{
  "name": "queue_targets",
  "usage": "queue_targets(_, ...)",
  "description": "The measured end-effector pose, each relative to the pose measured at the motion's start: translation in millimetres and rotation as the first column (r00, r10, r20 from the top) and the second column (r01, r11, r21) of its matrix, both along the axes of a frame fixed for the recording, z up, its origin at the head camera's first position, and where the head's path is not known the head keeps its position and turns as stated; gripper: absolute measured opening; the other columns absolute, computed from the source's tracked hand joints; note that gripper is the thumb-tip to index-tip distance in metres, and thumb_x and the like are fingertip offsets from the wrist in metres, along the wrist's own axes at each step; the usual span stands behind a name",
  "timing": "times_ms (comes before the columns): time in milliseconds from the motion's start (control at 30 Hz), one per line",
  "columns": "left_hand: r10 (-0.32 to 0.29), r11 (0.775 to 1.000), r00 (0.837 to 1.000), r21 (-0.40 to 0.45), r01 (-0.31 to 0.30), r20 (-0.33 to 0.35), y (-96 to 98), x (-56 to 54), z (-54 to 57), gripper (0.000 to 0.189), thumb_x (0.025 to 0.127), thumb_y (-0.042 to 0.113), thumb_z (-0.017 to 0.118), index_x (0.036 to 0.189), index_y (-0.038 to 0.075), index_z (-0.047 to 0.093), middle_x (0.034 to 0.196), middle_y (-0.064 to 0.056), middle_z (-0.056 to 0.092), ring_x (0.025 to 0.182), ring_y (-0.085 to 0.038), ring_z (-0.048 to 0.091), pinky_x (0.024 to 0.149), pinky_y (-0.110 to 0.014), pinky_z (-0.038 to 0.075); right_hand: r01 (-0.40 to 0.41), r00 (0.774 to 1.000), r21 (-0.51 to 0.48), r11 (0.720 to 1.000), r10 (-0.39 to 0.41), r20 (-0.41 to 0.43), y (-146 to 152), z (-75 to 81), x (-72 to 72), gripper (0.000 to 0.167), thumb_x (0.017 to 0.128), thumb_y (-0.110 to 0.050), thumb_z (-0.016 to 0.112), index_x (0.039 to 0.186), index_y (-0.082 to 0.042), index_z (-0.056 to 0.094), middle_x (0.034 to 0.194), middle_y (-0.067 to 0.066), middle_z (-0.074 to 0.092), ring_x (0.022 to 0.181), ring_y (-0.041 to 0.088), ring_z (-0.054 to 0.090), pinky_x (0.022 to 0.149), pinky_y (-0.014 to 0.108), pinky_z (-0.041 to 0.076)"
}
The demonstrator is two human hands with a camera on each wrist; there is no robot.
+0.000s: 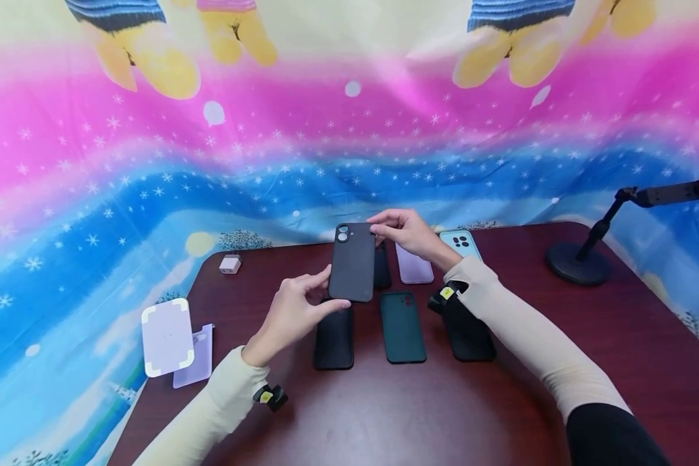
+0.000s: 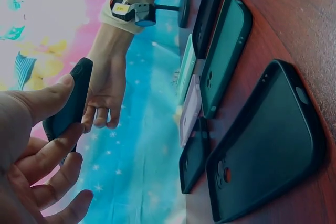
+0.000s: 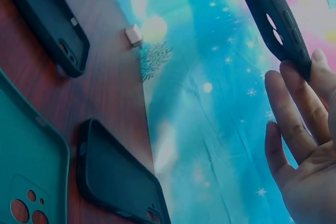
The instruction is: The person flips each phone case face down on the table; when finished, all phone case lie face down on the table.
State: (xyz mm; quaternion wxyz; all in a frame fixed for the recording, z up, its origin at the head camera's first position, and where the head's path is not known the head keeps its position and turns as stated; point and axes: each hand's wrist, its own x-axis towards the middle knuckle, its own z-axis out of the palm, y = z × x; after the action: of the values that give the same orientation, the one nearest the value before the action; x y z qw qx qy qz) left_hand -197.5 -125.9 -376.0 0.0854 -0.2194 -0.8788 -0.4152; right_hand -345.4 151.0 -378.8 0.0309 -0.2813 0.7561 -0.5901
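Fingers (image 2: 52, 156) pinching case (image 1: 352, 265) edges, tabletop (image 1: 408, 414) well below

The held phone case (image 1: 352, 265) is black, the table (image 1: 419, 414) reddish-brown, the backdrop (image 1: 326, 123) pink and blue with white snowflakes (image 1: 158, 191).

- The counter (image 1: 419, 414) was dark reddish-brown, wood-grained, rounded at its far corners.
- A small white cube-shaped charger (image 1: 230, 264) sat near the far left corner.
- Nearer lay a black rectangular phone case (image 1: 334, 340), a dark green phone case (image 1: 404, 330) and a second black phone case (image 1: 472, 340).
- Behind lay a third black phone case (image 1: 382, 270), a lilac phone case (image 1: 415, 265) and a turquoise phone case (image 1: 468, 243).
- A black jointed stand (image 1: 576, 264) rested on its round base at right.
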Motion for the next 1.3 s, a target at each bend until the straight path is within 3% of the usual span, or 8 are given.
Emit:
queue_targets(167,-0.027,1.0,0.999,0.016,0.027,0.025,-3.7,-3.8,-1.8,0.073,0.083,0.029,0.088,0.147,0.016,0.056,0.099,0.003,0.078,0.074,-0.008,0.067,0.069,-0.026,0.056,0.005,1.0,0.033,0.999,-0.005,-0.011,-4,-0.9,-2.1,0.027,0.101,-0.018,0.067,0.124,-0.003,0.071,0.098,0.004,0.081,0.086,0.026,0.077,0.091,0.036,0.058)
queue_targets(300,-0.047,0.999,0.998,0.017,0.047,0.032,-6.7,-7.7,-3.9,0.072,0.084,0.026,0.086,0.149,0.016,0.055,0.095,0.003,0.076,0.072,-0.012,0.064,0.067,-0.026,0.055,0.004,0.999,0.043,0.999,-0.003,-0.037,-8,-2.3,-4.8,0.026,0.102,-0.016,0.066,0.123,-0.003,0.07,0.099,0.007,0.081,0.083,0.021,0.077,0.089,0.038,0.059)
queue_targets(467,-0.029,0.999,0.999,-0.015,0.029,0.021,-10.2,-14.1,-7.2,0.07,0.086,0.028,0.085,0.149,0.018,0.055,0.087,0.003,0.073,0.071,-0.013,0.061,0.065,-0.031,0.054,0.016,0.997,0.06,0.998,-0.011,-0.074,-13,-5.0,-10.7,0.026,0.102,-0.018,0.066,0.124,-0.005,0.071,0.097,0.008,0.08,0.082,0.031,0.075,0.084,0.042,0.06)
queue_targets(667,0.009,0.999,1.0,-0.037,-0.008,0.024,-15.7,-22.2,-11.1,0.069,0.087,0.032,0.084,0.148,0.019,0.056,0.089,0.004,0.074,0.072,-0.014,0.061,0.064,-0.028,0.051,0.045,0.996,0.115,0.992,-0.036,-0.082,-25,-5.5,-19.2,0.025,0.102,-0.02,0.066,0.122,-0.006,0.073,0.099,0.015,0.08,0.082,0.04,0.075,0.071,0.033,0.06)
queue_targets(800,0.046,0.998,0.999,-0.052,-0.045,0.018,-20.4,-30.2,-18.1,0.069,0.088,0.033,0.083,0.148,0.018,0.055,0.092,0.002,0.075,0.075,-0.013,0.061,0.065,-0.026,0.049,0.049,0.995,0.179,0.983,-0.032,-0.096,-35,-5.9,-27.2,0.026,0.102,-0.02,0.065,0.124,-0.007,0.072,0.104,0.018,0.079,0.084,0.04,0.076,0.064,0.032,0.057)
queue_targets(900,0.074,0.996,0.997,-0.059,-0.072,0.024,-24.8,-38.3,-26.8,0.068,0.089,0.033,0.082,0.149,0.017,0.055,0.096,0.001,0.076,0.078,-0.013,0.062,0.067,-0.027,0.049,0.058,0.994,0.227,0.972,-0.034,-0.109,-42,-8.9,-35.6,0.028,0.102,-0.022,0.066,0.126,-0.008,0.071,0.105,0.016,0.079,0.088,0.038,0.076,0.067,0.037,0.056)
queue_targets(1033,0.102,0.994,0.992,-0.052,-0.099,0.07,-32.4,-46.9,-38.7,0.066,0.092,0.032,0.079,0.151,0.02,0.052,0.1,-0.002,0.077,0.081,-0.014,0.064,0.07,-0.028,0.049,0.049,0.995,0.299,0.953,-0.019,-0.102,-52,-15.3,-45.2,0.034,0.103,-0.024,0.065,0.133,-0.007,0.068,0.111,0.016,0.078,0.097,0.035,0.075,0.084,0.045,0.059)
queue_targets(1300,0.141,0.988,0.986,-0.076,-0.134,0.093,-43.0,-63.2,-49.3,0.065,0.094,0.032,0.076,0.152,0.017,0.051,0.107,-0.006,0.078,0.09,-0.019,0.07,0.076,-0.032,0.05,0.046,0.995,0.4,0.915,-0.007,-0.1,-68,-23.2,-60.1,0.041,0.104,-0.027,0.063,0.142,-0.011,0.062,0.126,0.014,0.073,0.114,0.028,0.072,0.095,0.043,0.057)
